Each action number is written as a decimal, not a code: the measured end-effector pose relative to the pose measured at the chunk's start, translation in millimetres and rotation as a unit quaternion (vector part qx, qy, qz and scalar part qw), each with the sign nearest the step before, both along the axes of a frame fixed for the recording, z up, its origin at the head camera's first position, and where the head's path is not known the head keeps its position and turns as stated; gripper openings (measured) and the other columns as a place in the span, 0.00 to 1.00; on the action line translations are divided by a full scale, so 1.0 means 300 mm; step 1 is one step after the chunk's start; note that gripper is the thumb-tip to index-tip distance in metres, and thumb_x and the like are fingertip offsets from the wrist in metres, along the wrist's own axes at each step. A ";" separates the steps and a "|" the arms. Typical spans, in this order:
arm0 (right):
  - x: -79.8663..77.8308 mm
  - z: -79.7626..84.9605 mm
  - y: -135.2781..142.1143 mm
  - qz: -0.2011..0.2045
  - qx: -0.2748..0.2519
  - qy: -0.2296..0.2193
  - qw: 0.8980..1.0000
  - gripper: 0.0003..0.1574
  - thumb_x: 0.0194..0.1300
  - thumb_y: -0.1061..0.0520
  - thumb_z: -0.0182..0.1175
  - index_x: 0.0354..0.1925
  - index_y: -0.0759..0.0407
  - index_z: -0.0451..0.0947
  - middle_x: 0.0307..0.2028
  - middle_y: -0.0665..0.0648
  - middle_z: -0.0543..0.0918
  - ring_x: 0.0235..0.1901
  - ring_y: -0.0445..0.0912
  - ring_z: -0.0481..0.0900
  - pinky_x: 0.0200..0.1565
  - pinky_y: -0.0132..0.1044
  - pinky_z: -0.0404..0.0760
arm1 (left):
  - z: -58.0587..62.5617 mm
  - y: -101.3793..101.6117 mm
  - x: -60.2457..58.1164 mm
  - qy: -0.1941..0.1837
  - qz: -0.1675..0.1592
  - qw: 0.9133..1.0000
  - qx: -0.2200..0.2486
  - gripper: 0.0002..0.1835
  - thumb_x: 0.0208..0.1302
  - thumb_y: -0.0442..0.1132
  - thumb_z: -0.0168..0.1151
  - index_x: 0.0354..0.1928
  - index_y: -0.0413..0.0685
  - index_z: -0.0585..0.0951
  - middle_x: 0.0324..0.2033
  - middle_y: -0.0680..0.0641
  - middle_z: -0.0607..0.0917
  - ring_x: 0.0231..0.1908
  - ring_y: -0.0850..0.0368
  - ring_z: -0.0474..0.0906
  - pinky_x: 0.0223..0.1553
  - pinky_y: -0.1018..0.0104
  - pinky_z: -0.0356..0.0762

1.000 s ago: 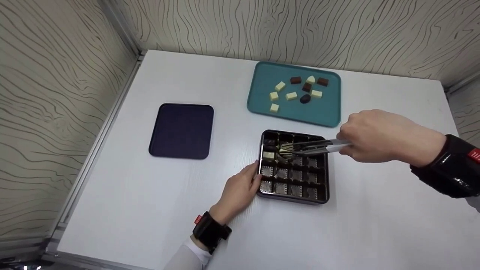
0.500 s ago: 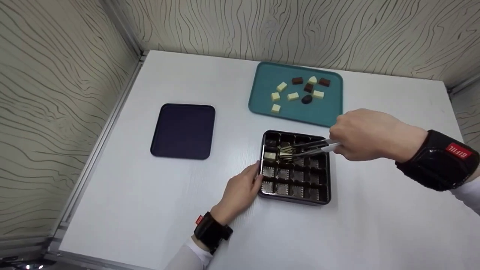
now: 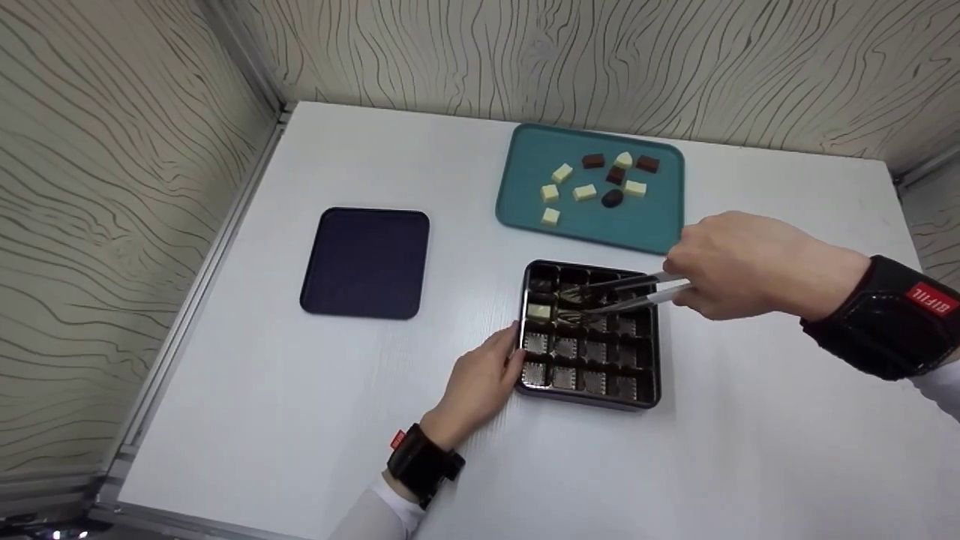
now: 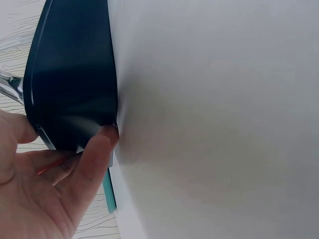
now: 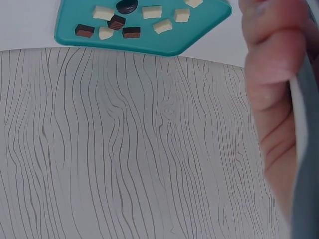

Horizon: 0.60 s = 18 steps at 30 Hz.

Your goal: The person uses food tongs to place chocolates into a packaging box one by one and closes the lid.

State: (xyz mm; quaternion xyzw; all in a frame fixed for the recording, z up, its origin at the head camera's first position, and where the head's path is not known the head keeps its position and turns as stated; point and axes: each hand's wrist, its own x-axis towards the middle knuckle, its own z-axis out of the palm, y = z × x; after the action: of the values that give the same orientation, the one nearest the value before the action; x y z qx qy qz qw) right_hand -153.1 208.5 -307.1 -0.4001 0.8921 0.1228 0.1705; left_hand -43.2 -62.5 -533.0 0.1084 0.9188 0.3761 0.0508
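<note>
My right hand (image 3: 739, 262) grips a pair of tongs (image 3: 630, 302) with pale handles. Their striped, gold-tinted tips reach into a dark divided box (image 3: 589, 397), with the arms spread apart. A white chocolate (image 3: 538, 313) sits in the second compartment row at the left. Whether a piece lies beneath the tong tips cannot be told. My left hand (image 3: 480, 379) rests against the box's left side. In the left wrist view, the fingers (image 4: 89, 164) touch the dark box wall (image 4: 72, 74) near its corner.
Behind the box lies a teal tray (image 3: 517, 150) with several white and brown chocolates (image 3: 584, 193). A dark navy square lid or tray (image 3: 365, 262) lies to the left on the white table (image 3: 360, 420). Wood-patterned panels (image 3: 525, 60) border the table.
The tong arms have spread apart, and the white piece seen between their tips is no longer plainly visible. My right hand shifted slightly left, then a little back. My left hand stays still.
</note>
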 end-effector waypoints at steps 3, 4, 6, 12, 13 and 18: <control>-0.012 0.017 0.021 -0.018 -0.013 -0.015 1.000 0.06 0.62 0.53 0.73 0.31 0.53 0.86 0.19 0.46 0.79 0.20 0.40 0.69 0.23 0.37 0.74 | 0.003 -0.003 -0.001 -0.005 0.001 1.000 0.001 0.26 0.82 0.45 0.50 0.76 0.43 0.71 0.68 0.41 0.82 0.65 0.44 0.83 0.68 0.51 0.82; -0.019 0.024 0.031 -0.027 -0.019 -0.018 0.999 0.06 0.62 0.53 0.72 0.31 0.52 0.86 0.19 0.46 0.79 0.20 0.40 0.69 0.23 0.36 0.73 | 0.004 -0.003 -0.001 -0.005 0.001 1.000 0.001 0.26 0.82 0.45 0.50 0.76 0.43 0.71 0.68 0.41 0.82 0.65 0.44 0.83 0.69 0.51 0.82; -0.038 0.034 0.052 -0.042 -0.031 -0.009 0.999 0.06 0.62 0.53 0.72 0.33 0.53 0.87 0.20 0.46 0.80 0.20 0.40 0.70 0.22 0.37 0.72 | 0.006 -0.003 -0.001 -0.005 0.001 1.000 0.000 0.26 0.82 0.45 0.50 0.76 0.43 0.71 0.68 0.41 0.82 0.65 0.44 0.83 0.68 0.51 0.82; -0.115 0.015 0.093 -0.083 -0.047 0.064 0.993 0.12 0.65 0.53 0.68 0.29 0.57 0.80 0.16 0.50 0.73 0.17 0.44 0.68 0.20 0.39 0.69 | 0.001 -0.004 -0.001 -0.004 0.004 1.000 -0.003 0.26 0.83 0.45 0.49 0.77 0.45 0.70 0.68 0.41 0.82 0.64 0.45 0.84 0.67 0.52 0.83; -0.128 0.005 0.095 -0.092 -0.046 0.068 0.992 0.13 0.66 0.53 0.68 0.28 0.57 0.79 0.15 0.50 0.71 0.17 0.44 0.68 0.19 0.38 0.68 | 0.001 -0.003 -0.001 -0.006 0.005 1.000 -0.002 0.26 0.83 0.45 0.49 0.77 0.45 0.70 0.69 0.42 0.82 0.64 0.45 0.84 0.67 0.52 0.83; -0.185 -0.051 0.091 -0.123 -0.053 0.052 0.990 0.15 0.68 0.52 0.65 0.28 0.61 0.82 0.16 0.51 0.72 0.18 0.45 0.68 0.20 0.36 0.67 | 0.004 0.000 0.000 -0.018 0.005 1.000 0.004 0.27 0.83 0.45 0.48 0.78 0.47 0.69 0.71 0.42 0.80 0.66 0.44 0.82 0.70 0.52 0.81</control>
State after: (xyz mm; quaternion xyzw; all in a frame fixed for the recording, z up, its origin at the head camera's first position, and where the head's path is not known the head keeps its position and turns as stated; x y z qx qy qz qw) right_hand -208.5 235.7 -322.5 -0.2885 0.9475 0.0736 0.1164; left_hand -43.3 -62.5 -531.9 0.0971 0.9167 0.3821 0.0653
